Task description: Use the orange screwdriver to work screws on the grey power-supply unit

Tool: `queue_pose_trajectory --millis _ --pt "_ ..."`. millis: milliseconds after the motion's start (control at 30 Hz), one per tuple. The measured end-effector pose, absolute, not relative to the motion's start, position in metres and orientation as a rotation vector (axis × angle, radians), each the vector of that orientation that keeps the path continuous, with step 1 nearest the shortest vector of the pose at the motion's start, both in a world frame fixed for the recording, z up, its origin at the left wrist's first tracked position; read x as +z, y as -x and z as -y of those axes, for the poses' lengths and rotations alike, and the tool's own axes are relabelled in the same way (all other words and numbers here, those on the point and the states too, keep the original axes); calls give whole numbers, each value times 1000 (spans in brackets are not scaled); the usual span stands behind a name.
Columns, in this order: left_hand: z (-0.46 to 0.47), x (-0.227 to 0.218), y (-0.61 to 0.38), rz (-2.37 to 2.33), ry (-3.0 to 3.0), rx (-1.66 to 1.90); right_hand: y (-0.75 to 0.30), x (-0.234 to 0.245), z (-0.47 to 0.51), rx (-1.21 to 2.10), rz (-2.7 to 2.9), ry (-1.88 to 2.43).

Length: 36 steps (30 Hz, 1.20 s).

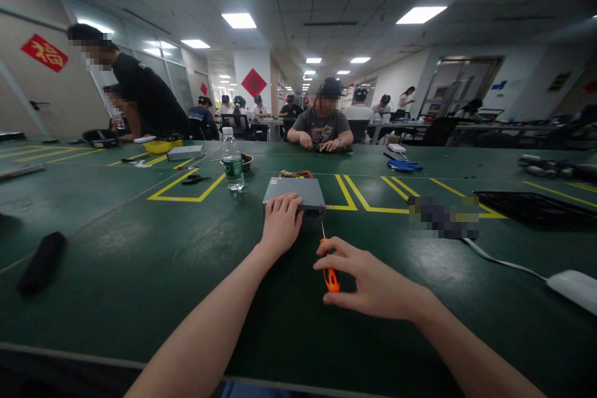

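Observation:
A grey metal box (298, 193) lies on the green table (140, 261) in front of me. My left hand (281, 222) rests on the box's near left corner with the fingers curled over its top edge. My right hand (368, 283) pinches an orange-handled screwdriver (329, 270) between thumb and fingers. The screwdriver's thin shaft points away from me, and its tip reaches the near right face of the box. Coloured wires (295, 174) show just behind the box.
A water bottle (232, 160) stands left of the box. A black object (41, 261) lies at the near left, a white mouse (574, 289) with its cable at the right, a black tray (536, 206) beyond it. Other people work at the far side of the table.

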<state>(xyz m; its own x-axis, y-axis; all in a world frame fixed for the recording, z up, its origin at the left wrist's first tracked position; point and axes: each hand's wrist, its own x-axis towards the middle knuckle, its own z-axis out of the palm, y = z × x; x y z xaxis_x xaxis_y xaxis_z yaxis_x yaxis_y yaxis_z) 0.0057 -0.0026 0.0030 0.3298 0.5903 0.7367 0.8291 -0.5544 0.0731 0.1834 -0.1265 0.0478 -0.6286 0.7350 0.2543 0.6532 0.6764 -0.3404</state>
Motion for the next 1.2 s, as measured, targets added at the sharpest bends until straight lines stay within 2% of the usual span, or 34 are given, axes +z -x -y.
queue_pose_trajectory --millis 267,533,1200 --pt "0 2 -5 1271 2285 -1060 -183 41 121 233 2442 1112" --pt "1 1 -5 1286 2294 -1051 -185 51 126 374 2448 1114" --pt "2 3 -4 1272 2295 -1034 -189 54 128 346 2511 1117"
